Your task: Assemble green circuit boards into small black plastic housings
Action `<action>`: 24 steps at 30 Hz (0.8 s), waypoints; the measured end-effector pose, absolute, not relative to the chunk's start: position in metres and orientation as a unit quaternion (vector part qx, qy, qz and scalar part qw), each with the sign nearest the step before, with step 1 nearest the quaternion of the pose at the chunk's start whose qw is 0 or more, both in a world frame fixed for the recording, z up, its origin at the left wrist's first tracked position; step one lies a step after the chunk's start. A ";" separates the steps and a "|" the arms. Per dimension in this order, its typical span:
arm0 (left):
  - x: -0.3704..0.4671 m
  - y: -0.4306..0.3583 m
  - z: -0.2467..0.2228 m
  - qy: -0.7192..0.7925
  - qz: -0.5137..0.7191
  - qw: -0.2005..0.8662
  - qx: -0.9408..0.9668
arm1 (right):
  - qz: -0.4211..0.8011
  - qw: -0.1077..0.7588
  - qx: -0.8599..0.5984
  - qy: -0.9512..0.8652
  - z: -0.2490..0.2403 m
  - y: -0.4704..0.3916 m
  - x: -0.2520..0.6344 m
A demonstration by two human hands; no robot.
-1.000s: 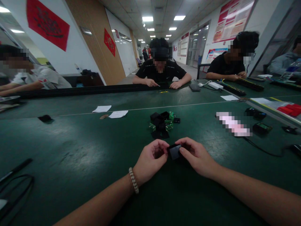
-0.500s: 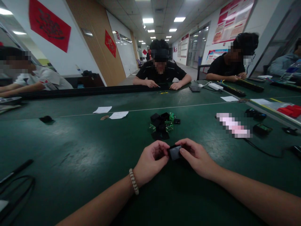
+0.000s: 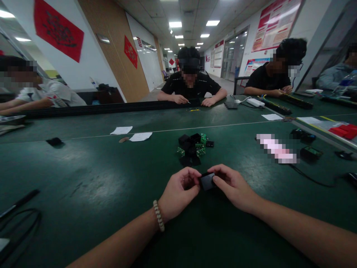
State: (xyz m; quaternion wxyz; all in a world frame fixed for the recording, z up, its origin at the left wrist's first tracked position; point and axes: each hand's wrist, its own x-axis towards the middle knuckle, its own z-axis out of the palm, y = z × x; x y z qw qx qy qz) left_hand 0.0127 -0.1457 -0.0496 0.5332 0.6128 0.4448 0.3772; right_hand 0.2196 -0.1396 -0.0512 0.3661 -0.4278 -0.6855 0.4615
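Note:
A small black box-shaped part [image 3: 208,181] is held between both hands, low in the middle of the view. My left hand [image 3: 181,191] pinches its left edge with thumb and fingertips; a beaded bracelet circles that wrist. On the right side, my right hand [image 3: 234,188] grips the part with its thumb on the front face. Just beyond the hands lies a pile of black housings [image 3: 191,149] mixed with green circuit boards [image 3: 201,149]. The fingertips hide the part's ends.
Paper slips [image 3: 141,137] lie left of the pile. At the right are a blurred-out pink item [image 3: 277,149], a cable and a green-and-black module [image 3: 311,153]. A black pen [image 3: 21,203] and cable lie at left. People sit across the green table [image 3: 92,167].

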 end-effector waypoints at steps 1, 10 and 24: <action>0.013 -0.146 -0.049 0.445 0.378 0.532 0.613 | 0.461 0.366 -0.428 -0.686 -0.051 -0.140 0.220; 0.012 -0.146 -0.049 0.441 0.374 0.530 0.621 | 0.463 0.362 -0.428 -0.686 -0.050 -0.139 0.221; 0.013 -0.147 -0.049 0.438 0.384 0.519 0.625 | 0.464 0.367 -0.428 -0.683 -0.050 -0.139 0.220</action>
